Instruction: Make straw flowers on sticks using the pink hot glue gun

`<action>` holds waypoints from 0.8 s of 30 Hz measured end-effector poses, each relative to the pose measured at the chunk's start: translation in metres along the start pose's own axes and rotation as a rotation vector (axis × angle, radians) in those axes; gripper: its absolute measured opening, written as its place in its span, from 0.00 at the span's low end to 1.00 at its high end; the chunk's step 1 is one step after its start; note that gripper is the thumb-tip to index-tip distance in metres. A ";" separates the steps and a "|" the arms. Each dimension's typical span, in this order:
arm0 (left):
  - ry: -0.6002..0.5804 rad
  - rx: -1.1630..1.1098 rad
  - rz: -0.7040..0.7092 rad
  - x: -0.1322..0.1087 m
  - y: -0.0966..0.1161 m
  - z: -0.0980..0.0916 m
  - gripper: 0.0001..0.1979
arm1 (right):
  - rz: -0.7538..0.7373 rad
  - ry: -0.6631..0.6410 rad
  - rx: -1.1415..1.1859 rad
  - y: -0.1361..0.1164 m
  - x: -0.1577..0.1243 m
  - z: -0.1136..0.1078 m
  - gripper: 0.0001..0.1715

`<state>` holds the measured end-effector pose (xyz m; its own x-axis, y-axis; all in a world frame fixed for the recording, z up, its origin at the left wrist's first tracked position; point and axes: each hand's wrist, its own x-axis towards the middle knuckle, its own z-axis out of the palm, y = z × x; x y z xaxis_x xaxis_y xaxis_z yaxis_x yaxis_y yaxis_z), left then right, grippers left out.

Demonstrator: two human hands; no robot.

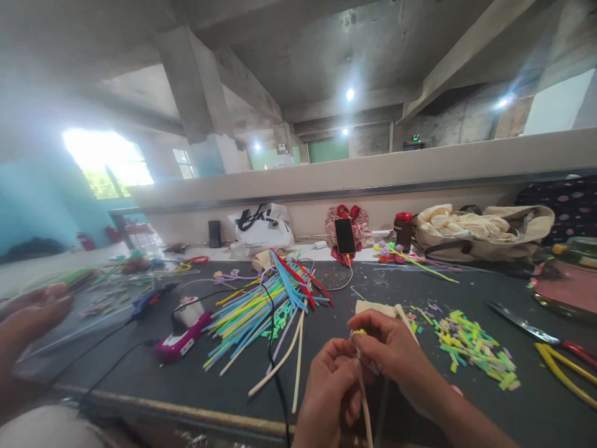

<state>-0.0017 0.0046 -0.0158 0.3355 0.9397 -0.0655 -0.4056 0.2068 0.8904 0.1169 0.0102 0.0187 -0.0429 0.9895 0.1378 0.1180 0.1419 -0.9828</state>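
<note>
— What's in your grip right now?

— My right hand [396, 354] is pressed together at the fingertips. It pinches a small yellow bit [359, 333], soft and rounded, low in the centre of the frame. My left hand [326, 386] is curled shut just beneath it around a thin cream strip [364, 404], smooth and flat, which runs down off the bottom edge. The two hands touch.

— And around them?

— A dark matte table [186, 379]. Right of centre there's a loose pile of cut pieces [471, 351], short, green and yellow. Left of centre is a fan of long coloured strips [261, 311] in blue, yellow and red. Further left is a glossy pink glue gun [180, 342] with a black cord. Metal scissors [527, 325] lie near the right edge. Another person's hand [32, 314], blurred, sits at the far left.
</note>
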 end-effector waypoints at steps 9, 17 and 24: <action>0.057 0.036 -0.084 0.003 -0.009 -0.009 0.17 | 0.008 -0.014 0.086 0.002 0.003 -0.004 0.10; 0.053 -0.135 -0.080 -0.001 0.005 -0.014 0.14 | 0.030 0.054 0.224 0.004 0.001 -0.012 0.21; -0.015 -0.199 -0.046 -0.003 0.007 -0.012 0.11 | 0.055 -0.119 0.261 0.015 -0.001 -0.006 0.16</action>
<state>-0.0156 0.0063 -0.0144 0.3698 0.9241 -0.0963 -0.5491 0.3010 0.7797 0.1251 0.0113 0.0048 -0.1614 0.9833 0.0836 -0.1353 0.0619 -0.9889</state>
